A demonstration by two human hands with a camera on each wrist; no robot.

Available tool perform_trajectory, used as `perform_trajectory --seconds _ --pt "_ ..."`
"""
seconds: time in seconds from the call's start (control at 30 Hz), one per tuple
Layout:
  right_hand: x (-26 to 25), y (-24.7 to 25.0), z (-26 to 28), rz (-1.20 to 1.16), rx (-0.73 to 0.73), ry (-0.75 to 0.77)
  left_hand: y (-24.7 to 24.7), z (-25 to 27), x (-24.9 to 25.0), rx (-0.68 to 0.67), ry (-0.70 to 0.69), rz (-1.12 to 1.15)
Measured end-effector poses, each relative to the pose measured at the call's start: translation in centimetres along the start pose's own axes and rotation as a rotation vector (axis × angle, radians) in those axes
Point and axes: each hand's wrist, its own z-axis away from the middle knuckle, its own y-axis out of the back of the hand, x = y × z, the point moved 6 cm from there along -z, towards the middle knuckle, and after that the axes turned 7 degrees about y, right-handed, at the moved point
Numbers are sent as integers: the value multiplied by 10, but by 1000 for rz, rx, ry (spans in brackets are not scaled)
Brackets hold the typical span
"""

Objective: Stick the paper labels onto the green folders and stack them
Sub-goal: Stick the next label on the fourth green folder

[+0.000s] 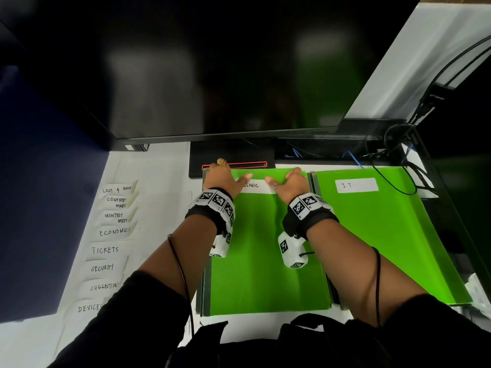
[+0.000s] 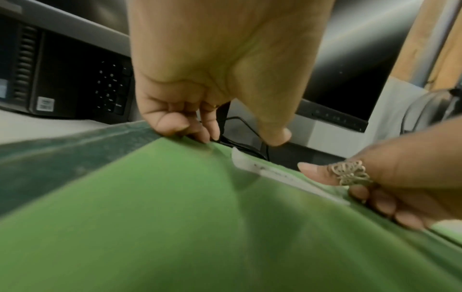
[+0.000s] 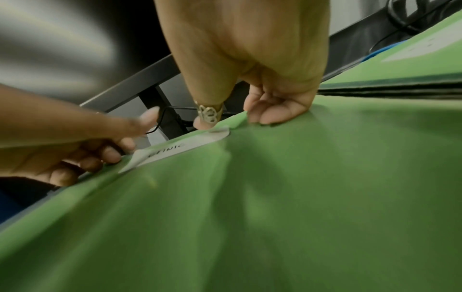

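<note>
A green folder (image 1: 268, 251) tops a pile in front of me, with a white label reading CLINIC (image 1: 256, 185) near its far edge. My left hand (image 1: 228, 173) curls its fingers (image 2: 180, 124) over that far edge at the left, thumb raised. My right hand (image 1: 285, 179) curls its fingers (image 3: 272, 114) over the same edge. Its ringed thumb (image 3: 207, 120) presses the label's (image 3: 175, 150) right end. The label's left corner stands slightly lifted. A second pile to the right is topped by a green folder (image 1: 380, 235) labelled I.T (image 1: 357, 185).
Several handwritten paper labels (image 1: 111, 232) lie in a column on the white table at the left. A black monitor (image 1: 225, 70) hangs over its stand base (image 1: 231, 155) just beyond the folders. Cables (image 1: 398, 166) trail at the back right.
</note>
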Motion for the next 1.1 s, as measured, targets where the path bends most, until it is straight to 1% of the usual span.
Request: perform_trajectory --seconds 0.1,0.17,0.3,0.43,0.57,0.6,0.67,0.77,0.83,0.93,1.0,1.07,1.1 --pt "-1 -4 -2 80 -24 -38 -5 -2 0 25 11 -111" --pt "-1 -5 -3 91 -39 -46 -6 -6 -2 11 7 -106" --pt "-3 -4 -6 125 -97 -6 -3 -9 -4 -8 -7 -35" --pt "-2 -1 -5 181 -202 16 -3 -8 -3 -19 -60 -68" --pt "1 3 -3 172 -306 0 -2 -13 -5 -140 -83 -161" --pt "0 3 -3 165 -311 2 -4 -14 -5 -165 -67 -162" --pt "-2 2 -2 148 -282 10 -6 -13 -4 -156 -18 -167" --pt "-5 -2 -1 191 -203 18 -11 -8 1 -106 -11 -260" --pt "-5 -2 -3 200 -208 23 -12 -9 1 -101 -18 -254" --pt "-1 2 -5 177 -231 26 -10 -15 -3 -124 -57 -229" --pt "2 5 -6 158 -221 31 -7 -17 -5 -161 -94 -227" --pt "3 7 -6 115 -206 21 -3 -18 -7 -168 -135 -215" --pt "2 6 -5 102 -222 6 -2 -17 -7 -169 -154 -213"
